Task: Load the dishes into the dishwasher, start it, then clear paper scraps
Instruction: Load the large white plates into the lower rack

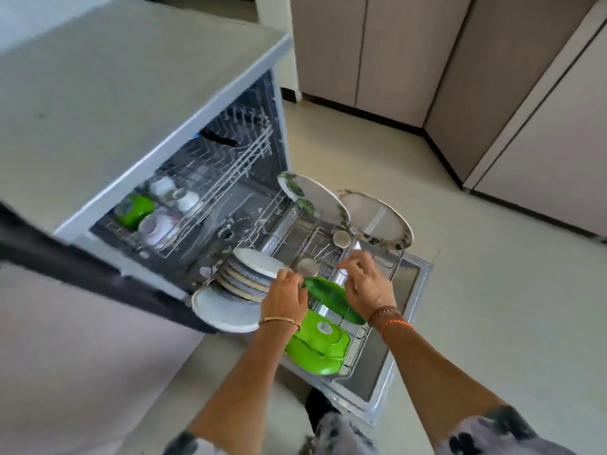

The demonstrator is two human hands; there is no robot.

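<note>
Stacked plates [249, 274] at lower rack [354, 343] left, two large plates [377, 218] upright behind — cups [174, 195], seemingly, in upper rack [226, 165].

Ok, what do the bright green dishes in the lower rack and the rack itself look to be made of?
Bright green dishes: probably plastic, judging by the saturated uniform colour and soft sheen. Lower rack: thin metal wire, seemingly pale-coated; blur prevents certainty. Large leaf-patterned plates: glossy, likely ceramic or melamine.

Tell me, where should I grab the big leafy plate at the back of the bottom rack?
Hold the leafy plate by its top rim, coming from above. It stands on edge in the lower rack, so its bottom sits between wires and only the upper edge is free.
</note>
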